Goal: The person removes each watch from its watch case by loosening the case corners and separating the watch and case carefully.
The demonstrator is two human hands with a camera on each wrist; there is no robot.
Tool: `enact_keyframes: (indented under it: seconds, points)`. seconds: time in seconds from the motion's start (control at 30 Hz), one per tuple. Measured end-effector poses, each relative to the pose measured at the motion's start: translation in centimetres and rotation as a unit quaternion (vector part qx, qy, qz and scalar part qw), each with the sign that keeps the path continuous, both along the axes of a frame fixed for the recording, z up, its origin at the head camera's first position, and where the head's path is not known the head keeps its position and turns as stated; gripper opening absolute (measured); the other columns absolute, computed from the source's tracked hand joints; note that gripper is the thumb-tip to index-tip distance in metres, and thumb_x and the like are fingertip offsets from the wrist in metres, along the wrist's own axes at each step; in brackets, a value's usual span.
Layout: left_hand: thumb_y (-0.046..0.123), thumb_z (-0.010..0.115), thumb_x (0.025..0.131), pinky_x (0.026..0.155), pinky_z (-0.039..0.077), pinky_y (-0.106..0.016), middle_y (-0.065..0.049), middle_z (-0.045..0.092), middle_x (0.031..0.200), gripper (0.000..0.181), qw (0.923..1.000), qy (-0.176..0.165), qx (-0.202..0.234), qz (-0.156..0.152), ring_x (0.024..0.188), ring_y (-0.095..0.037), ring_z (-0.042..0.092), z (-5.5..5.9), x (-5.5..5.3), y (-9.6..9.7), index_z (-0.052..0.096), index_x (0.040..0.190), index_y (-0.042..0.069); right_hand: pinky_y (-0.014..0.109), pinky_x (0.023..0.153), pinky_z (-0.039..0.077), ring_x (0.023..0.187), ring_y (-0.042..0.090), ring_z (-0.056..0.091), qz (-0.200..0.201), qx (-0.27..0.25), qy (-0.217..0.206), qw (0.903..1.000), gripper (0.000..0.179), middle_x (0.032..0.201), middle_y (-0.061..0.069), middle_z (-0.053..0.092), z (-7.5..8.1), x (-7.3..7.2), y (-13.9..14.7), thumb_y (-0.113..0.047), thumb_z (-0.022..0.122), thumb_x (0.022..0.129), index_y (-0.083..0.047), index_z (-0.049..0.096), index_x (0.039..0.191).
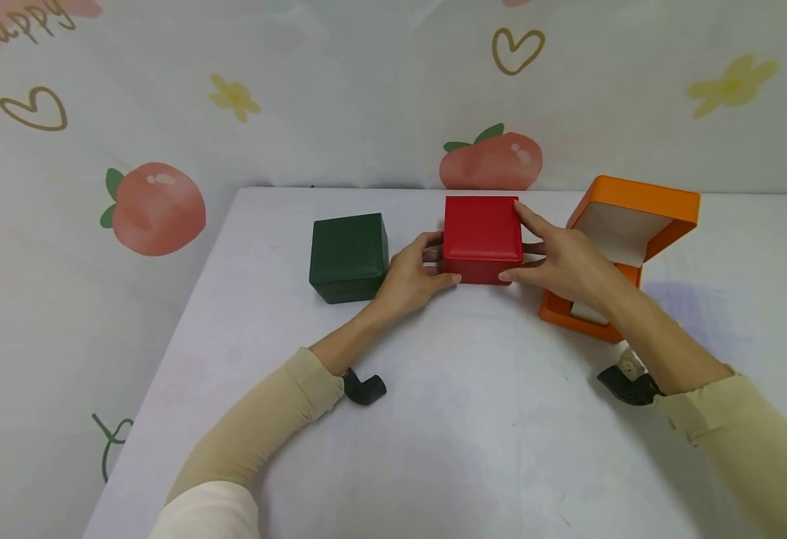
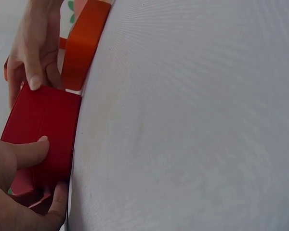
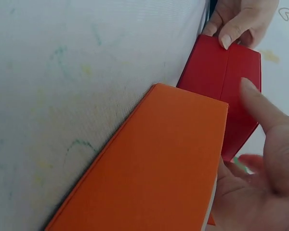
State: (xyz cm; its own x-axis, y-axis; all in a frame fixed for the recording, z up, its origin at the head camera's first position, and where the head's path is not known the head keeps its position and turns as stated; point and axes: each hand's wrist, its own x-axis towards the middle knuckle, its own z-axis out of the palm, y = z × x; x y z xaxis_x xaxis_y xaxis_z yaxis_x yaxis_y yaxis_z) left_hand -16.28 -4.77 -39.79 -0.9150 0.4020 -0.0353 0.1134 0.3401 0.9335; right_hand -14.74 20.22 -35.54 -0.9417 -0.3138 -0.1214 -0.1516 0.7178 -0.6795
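A closed red box (image 1: 482,232) stands on the table between both hands. From its left side my left hand (image 1: 409,277) grips it, thumb on the front edge and fingers along the side. The right hand (image 1: 568,258) holds the opposite side, with one fingertip at the top back corner and the thumb at the lower front. In the left wrist view, both thumbs lie against the front face of the red box (image 2: 41,125). In the right wrist view, the orange box (image 3: 154,154) overlaps part of the red one.
Left of the red box is a closed dark green box (image 1: 349,258). On the right stands an orange box (image 1: 636,196) with its lid up and a pale lining, partly behind my right arm. A watch (image 1: 630,364) shows beside my right forearm. A printed cloth backs the table (image 1: 433,449).
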Motion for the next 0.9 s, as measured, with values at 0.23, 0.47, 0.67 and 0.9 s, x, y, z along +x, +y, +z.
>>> enact_keyframes:
  seconds: [0.23, 0.47, 0.67, 0.9]
  points:
    - [0.003, 0.076, 0.086, 0.089, 0.055, -0.025, -0.013, 0.056, 0.133, 0.070, 1.0000, 0.001, 0.000, 0.002, 0.114, -0.022, 0.059, -0.07, 0.00, 0.10, 0.040, 0.146, 0.000, 0.048, 0.091, 0.054, 0.111, 0.038, 0.065, 0.018, 0.041, 0.025, 0.9987, 0.093, 0.150, 0.022, 0.044, 0.03, -0.05, 0.32, -0.027, 0.079, 0.087, -0.020, 0.021, 0.159]
    - [0.004, 0.075, 0.087, 0.090, 0.054, -0.025, -0.014, 0.056, 0.133, 0.067, 1.0000, 0.002, -0.005, 0.005, 0.114, -0.022, 0.060, 0.05, 0.07, 0.07, 0.041, 0.145, 0.000, 0.040, 0.082, 0.056, 0.111, 0.036, 0.065, 0.019, 0.044, 0.015, 0.9987, 0.088, 0.143, 0.022, 0.051, 0.27, -0.03, 0.54, -0.031, 0.074, 0.091, -0.022, 0.019, 0.159]
    - [0.008, 0.074, 0.089, 0.088, 0.055, -0.025, -0.015, 0.057, 0.132, 0.066, 0.9999, 0.007, -0.014, 0.000, 0.111, -0.023, 0.062, -0.01, 0.10, 0.11, 0.040, 0.145, 0.000, 0.038, 0.079, 0.054, 0.110, 0.037, 0.065, 0.010, 0.045, 0.006, 0.9989, 0.085, 0.139, 0.023, 0.055, 0.47, 0.06, 0.46, -0.032, 0.072, 0.092, -0.023, 0.020, 0.159]
    - [0.013, 0.073, 0.091, 0.089, 0.055, -0.025, -0.012, 0.057, 0.132, 0.063, 0.9999, 0.007, -0.014, 0.004, 0.114, -0.021, 0.059, 0.10, 0.20, 0.18, 0.042, 0.144, 0.001, 0.048, 0.088, 0.053, 0.110, 0.038, 0.064, 0.007, 0.043, 0.007, 0.9990, 0.085, 0.136, 0.024, 0.057, 0.44, 0.11, 0.39, -0.032, 0.071, 0.093, -0.023, 0.020, 0.159]
